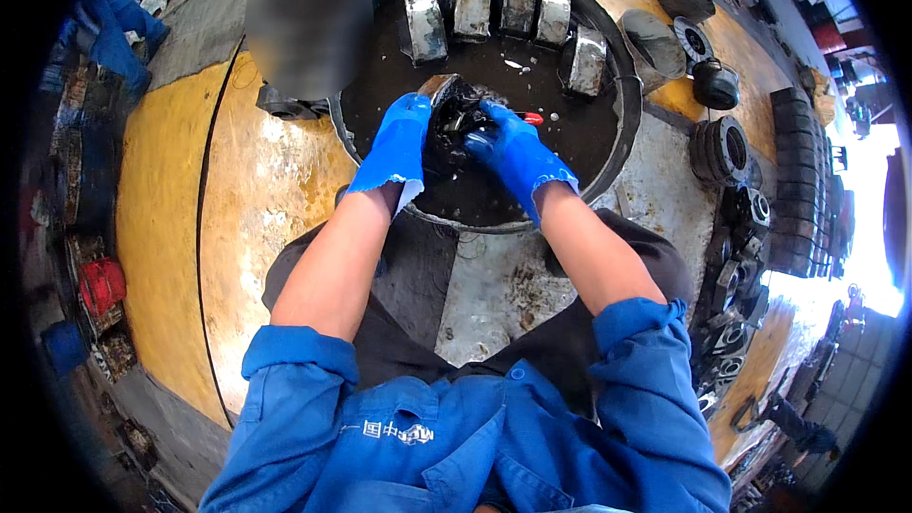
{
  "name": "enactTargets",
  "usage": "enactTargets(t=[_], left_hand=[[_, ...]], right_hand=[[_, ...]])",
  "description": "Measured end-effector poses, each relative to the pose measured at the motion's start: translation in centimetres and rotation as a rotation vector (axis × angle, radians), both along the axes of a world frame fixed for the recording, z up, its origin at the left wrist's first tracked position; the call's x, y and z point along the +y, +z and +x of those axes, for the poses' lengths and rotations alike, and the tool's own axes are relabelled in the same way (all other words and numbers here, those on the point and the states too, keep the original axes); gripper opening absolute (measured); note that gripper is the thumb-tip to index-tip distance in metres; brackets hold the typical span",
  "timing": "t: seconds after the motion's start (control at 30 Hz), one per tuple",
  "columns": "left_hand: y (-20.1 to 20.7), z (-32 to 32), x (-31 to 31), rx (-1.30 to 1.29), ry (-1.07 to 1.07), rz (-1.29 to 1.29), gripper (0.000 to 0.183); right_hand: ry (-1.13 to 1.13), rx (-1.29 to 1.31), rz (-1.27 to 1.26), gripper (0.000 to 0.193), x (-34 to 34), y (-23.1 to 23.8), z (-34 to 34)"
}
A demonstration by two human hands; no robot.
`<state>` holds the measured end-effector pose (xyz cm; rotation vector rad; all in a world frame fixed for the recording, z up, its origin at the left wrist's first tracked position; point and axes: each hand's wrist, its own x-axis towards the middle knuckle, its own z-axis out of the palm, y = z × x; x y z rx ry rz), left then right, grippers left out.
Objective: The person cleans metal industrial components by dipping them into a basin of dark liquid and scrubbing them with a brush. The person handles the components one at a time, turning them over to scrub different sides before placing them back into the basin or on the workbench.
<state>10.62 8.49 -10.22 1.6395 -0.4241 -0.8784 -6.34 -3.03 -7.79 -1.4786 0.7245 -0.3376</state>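
Observation:
A wide round tub (629, 123) of dark, oily liquid stands before me. My left hand (408, 122), in a blue rubber glove, grips the left side of a dark, oil-coated metal part (445, 133) held over the tub. Also gloved in blue, my right hand (513, 152) is closed at the part's right side. A tool's red end (533, 119) sticks out by its fingers; the tool's other end is hidden. Several curved metal blocks (472, 8) stand in the liquid along the tub's far side.
Right of the tub are a metal bucket (654, 47), a black pot (715, 84) and dark ring-shaped parts (722, 150). Farther right runs a row of stacked black blocks (796, 180). A worn yellow board (166, 228) covers the floor at left, with a red container (102, 286) beyond it.

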Motion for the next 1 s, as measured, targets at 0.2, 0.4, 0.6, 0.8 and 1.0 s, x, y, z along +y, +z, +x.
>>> enactTargets(t=[0.2,0.4,0.6,0.8,1.0], left_hand=[[-4.5,2.4,-1.0,-0.199,-0.019,0.169,0.045],[-0.8,0.1,-1.1,-0.202,0.045,0.266,0.048],[-2.5,0.7,-0.7,-0.189,0.118,0.224,0.048],[-4.3,2.0,-0.4,-0.046,0.043,0.115,0.05],[1.1,-0.5,-1.7,-0.335,-0.002,0.372,0.051]], right_hand=[[-0.302,-0.276,1.052,0.036,-1.4,-4.0,3.2],[-0.055,0.156,0.871,0.036,-2.6,-0.1,3.4],[0.244,0.295,0.325,0.045,-2.0,5.3,2.4],[-0.197,-0.059,0.633,0.033,-0.4,-0.6,2.6],[-0.364,-0.03,1.084,0.028,-2.9,-3.1,3.3]])
